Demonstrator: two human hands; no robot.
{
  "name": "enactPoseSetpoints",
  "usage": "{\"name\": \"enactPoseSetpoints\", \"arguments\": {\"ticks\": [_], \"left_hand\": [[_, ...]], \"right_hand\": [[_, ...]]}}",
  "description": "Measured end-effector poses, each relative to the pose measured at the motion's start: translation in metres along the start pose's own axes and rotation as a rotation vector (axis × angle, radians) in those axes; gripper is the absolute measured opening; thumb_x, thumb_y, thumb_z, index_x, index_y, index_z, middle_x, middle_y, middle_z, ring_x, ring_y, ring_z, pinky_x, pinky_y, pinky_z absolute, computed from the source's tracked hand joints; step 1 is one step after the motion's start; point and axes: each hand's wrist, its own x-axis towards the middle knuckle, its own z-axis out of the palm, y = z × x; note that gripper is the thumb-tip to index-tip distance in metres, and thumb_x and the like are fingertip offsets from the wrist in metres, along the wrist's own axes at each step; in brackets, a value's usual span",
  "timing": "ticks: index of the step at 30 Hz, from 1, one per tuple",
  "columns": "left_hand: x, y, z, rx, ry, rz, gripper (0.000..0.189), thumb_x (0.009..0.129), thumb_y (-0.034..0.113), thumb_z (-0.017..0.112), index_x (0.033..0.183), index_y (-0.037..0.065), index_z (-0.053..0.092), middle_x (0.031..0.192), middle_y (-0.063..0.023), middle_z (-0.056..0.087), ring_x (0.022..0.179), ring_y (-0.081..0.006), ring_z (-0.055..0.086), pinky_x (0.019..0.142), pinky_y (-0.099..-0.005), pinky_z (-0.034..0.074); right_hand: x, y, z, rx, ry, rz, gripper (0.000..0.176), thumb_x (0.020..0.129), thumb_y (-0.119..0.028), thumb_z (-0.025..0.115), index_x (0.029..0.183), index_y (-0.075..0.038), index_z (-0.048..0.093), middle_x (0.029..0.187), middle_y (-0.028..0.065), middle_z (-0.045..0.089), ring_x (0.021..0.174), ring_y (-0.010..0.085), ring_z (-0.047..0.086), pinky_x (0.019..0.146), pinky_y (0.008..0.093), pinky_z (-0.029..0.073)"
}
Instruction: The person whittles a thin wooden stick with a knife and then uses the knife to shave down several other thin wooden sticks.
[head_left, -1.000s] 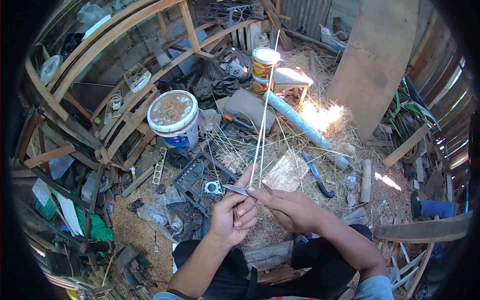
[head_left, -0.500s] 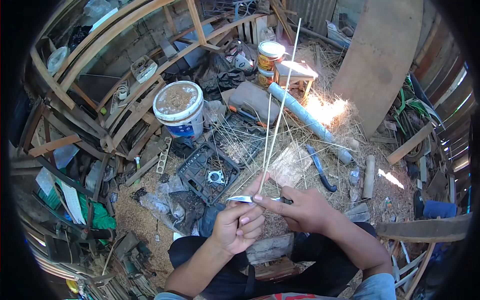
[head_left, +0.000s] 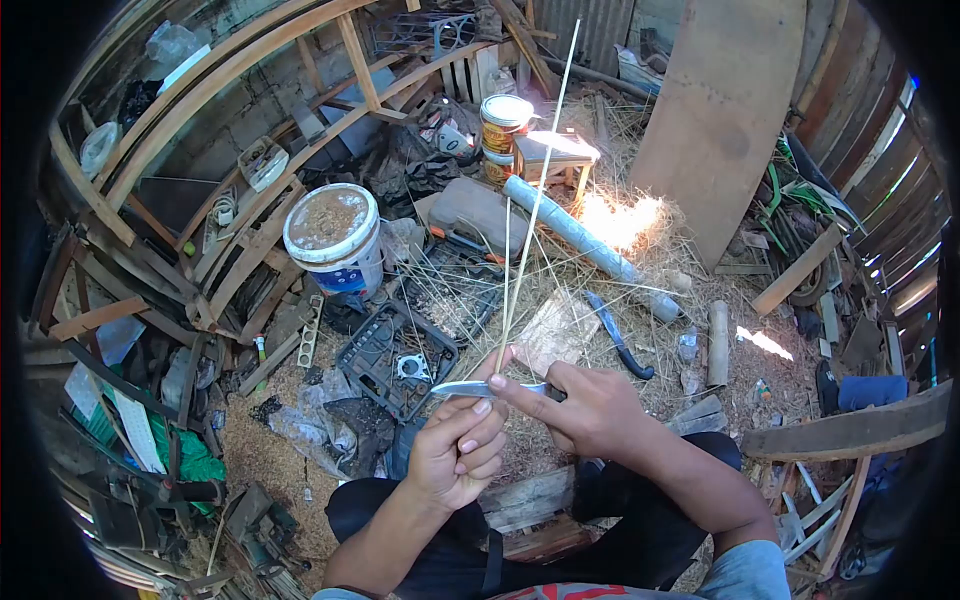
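My left hand (head_left: 462, 448) is closed, fingers curled, around the lower end of a thin pale bamboo strip (head_left: 538, 205). This strip rises away from me in two lengths, one much longer than the other. My right hand (head_left: 598, 410) grips a knife (head_left: 462, 388), its index finger stretched along the metal toward the strip. The blade lies crosswise over the strip's lower end, just above my left fingers, and its tip points left. Most of the knife's handle is hidden in my right hand.
Beyond my hands lie a wooden board (head_left: 556, 325), a machete (head_left: 618, 335) with a dark handle and a grey-blue pipe (head_left: 570, 228). To the left are a black tool case (head_left: 375, 375) and a white bucket (head_left: 333, 265). Loose strips and shavings litter the ground.
The view has shifted, so the surroundings sit further left. The knife lies flatter across the strip, with more blade showing. Both hands keep their hold.
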Motion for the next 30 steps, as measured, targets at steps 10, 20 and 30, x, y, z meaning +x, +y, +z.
{"name": "enactPoseSetpoints", "arguments": {"ticks": [10,20,30], "left_hand": [[-0.003,0.001,-0.002,0.077,0.050,-0.001,0.051,0.100,0.007,0.037,0.151,0.012,0.029,0.062,0.0035,0.034,0.041,-0.0033,0.025,0.036,-0.0173,0.021],[-0.001,-0.004,-0.007,0.161,0.085,-0.073,0.051,0.099,0.004,0.036,0.150,0.010,0.031,0.060,0.0045,0.032,0.040,-0.0026,0.022,0.036,-0.0175,0.019],[-0.007,0.006,-0.011,0.244,0.089,-0.205,0.051,0.098,0.003,0.036,0.149,0.005,0.031,0.059,0.0041,0.032,0.040,-0.0027,0.022,0.036,-0.0177,0.020]], "right_hand": [[0.006,0.013,-0.001,-0.034,0.137,0.105,0.064,0.076,-0.007,0.064,0.138,-0.022,0.055,0.065,0.0038,0.040,0.049,0.0191,0.047,0.043,0.0336,0.040],[0.008,0.049,-0.011,-0.112,0.233,0.310,0.061,0.081,-0.002,0.058,0.138,-0.020,0.054,0.068,0.0093,0.046,0.054,0.0255,0.052,0.052,0.0380,0.046],[-0.007,0.112,-0.027,-0.189,0.481,0.446,0.057,0.087,-0.006,0.051,0.142,-0.022,0.049,0.068,0.0121,0.051,0.059,0.0294,0.055,0.056,0.0419,0.046]]}}
